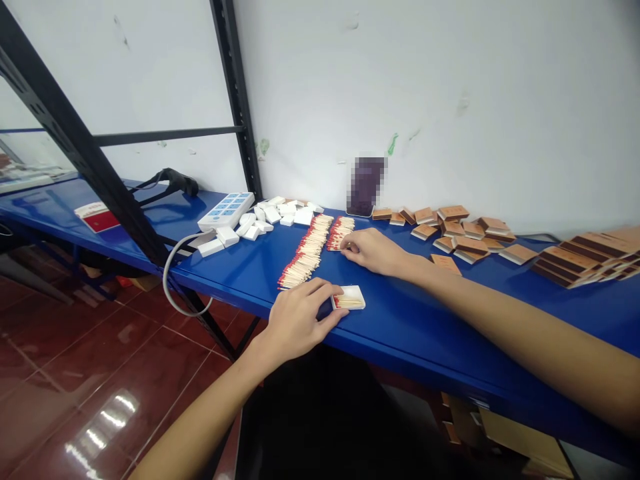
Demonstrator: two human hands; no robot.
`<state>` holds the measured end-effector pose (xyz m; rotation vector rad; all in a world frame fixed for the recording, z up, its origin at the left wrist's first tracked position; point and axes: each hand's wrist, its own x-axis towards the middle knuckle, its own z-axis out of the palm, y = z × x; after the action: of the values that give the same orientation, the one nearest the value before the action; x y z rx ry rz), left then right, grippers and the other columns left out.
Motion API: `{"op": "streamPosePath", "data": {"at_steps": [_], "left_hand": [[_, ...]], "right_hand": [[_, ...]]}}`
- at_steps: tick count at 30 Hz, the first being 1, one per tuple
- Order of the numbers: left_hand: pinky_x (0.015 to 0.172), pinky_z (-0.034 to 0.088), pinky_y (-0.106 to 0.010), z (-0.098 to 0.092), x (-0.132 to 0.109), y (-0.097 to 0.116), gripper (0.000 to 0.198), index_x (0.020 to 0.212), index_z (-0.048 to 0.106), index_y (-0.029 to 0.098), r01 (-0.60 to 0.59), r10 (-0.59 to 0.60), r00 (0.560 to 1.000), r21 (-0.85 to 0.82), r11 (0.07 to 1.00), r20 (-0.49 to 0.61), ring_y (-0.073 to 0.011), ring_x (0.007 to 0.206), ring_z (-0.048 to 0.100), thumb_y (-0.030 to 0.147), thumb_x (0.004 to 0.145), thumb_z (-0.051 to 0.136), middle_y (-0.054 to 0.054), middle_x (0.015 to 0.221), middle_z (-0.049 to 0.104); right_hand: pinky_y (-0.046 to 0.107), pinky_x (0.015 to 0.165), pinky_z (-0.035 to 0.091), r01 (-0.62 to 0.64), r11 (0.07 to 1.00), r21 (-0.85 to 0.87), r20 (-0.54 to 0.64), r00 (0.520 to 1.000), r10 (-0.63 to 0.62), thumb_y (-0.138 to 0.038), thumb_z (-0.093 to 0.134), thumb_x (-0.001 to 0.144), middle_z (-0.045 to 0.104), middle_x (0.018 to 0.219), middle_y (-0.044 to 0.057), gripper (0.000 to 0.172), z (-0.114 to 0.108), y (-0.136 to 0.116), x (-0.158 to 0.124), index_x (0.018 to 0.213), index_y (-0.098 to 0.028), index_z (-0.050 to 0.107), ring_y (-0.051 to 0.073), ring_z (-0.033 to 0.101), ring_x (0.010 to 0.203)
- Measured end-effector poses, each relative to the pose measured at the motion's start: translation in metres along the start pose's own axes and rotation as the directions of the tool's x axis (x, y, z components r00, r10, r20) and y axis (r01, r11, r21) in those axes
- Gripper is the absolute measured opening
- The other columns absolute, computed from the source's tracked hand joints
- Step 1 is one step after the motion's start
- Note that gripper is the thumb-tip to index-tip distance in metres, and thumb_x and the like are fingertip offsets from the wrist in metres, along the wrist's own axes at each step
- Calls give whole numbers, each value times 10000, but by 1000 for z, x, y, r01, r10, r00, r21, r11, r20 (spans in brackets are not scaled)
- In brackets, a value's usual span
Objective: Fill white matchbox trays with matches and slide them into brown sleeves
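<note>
My left hand (299,315) grips a small white matchbox tray (357,306) at the table's front edge, thumb and fingers on its left end. Inside the tray lie some red-tipped matches (347,302), covering part of its floor. My right hand (373,251) is at the near end of a shorter row of matches (342,230), its fingers curled and pinched together. Whatever is between those fingertips is too small to make out. A longer row of matches (307,252) runs beside it, from behind my left hand toward the wall.
White empty trays (273,213) lie heaped at the back left, near a power strip (227,210). Brown matchbox sleeves (453,230) are scattered at the back right, with a stack of matchboxes (585,257) farther right. A phone (367,187) leans against the wall. A black shelf post (90,140) stands left.
</note>
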<state>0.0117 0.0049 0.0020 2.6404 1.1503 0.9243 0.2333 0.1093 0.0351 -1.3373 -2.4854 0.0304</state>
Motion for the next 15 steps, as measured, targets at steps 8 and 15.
{"op": "streamPosePath", "data": {"at_steps": [8,15], "left_hand": [[753,518,-285,-1,1,0,215,1095,648,250,1,-1,1000,15,1000,3,-193,942,691,389,934,616,2,1104,715],[778,529,-293,1,0,0,221,1098,648,248,-3,3,1000,7,1000,2,-198,959,691,394,937,608,-3,1114,717]], "right_hand": [[272,644,337,-31,996,-83,0,1000,31,-245,523,937,706,878,81,165,5,5,1,955,-151,657,176,587,744],[272,643,332,-46,997,-68,17,999,47,-269,503,958,689,849,69,176,4,9,1,959,-159,641,164,563,700]]}}
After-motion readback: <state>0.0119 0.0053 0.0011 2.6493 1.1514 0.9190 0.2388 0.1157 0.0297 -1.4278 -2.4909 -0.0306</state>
